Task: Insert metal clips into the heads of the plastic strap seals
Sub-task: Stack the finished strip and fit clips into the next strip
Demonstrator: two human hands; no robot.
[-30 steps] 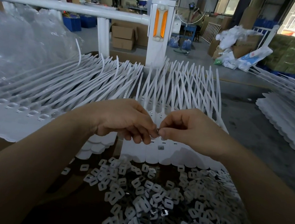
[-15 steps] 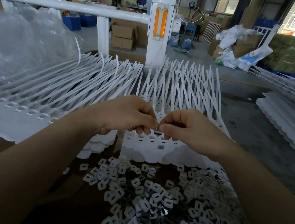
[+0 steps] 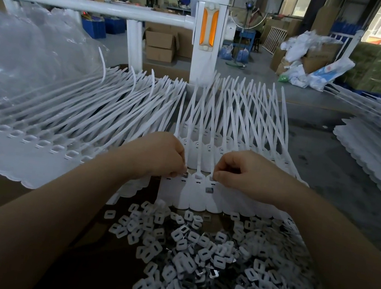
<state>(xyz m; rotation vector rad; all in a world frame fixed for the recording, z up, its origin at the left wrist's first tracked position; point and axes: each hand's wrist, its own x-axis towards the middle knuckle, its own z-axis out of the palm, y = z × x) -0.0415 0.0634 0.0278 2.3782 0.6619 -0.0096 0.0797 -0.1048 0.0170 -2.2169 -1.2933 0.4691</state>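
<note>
Now my left hand pinches a metal clip at the head row of the strap seals, while my right hand pinches the next head over. A half-second ago their fingertips met; now a gap separates them. Another clip lies on the sheet between them. Loose clips crowd the near bench. No writing is readable.
</note>
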